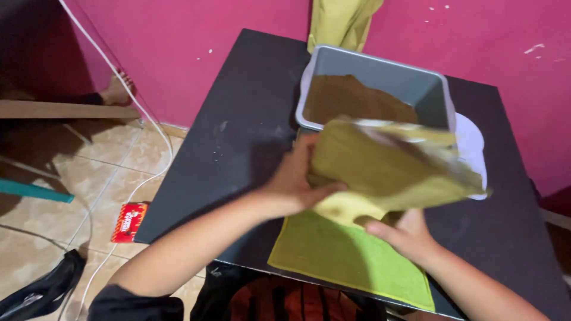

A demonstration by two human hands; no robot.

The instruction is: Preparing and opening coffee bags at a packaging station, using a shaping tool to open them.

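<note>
Both hands gripped 1 yellow-green pouch, tipped over a grey tub of brown powder on the black table: left hand clamped on its side, right hand beneath. Pouring seemed underway; the next move likely called for a steadier tilt.

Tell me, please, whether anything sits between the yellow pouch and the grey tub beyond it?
Nothing visible does. Both hands hold the pouch tilted right at the tub's near rim, above the green cloth.

The way ahead is blocked by the grey tub and the pink wall, while bare black table is left open leftward.
</note>
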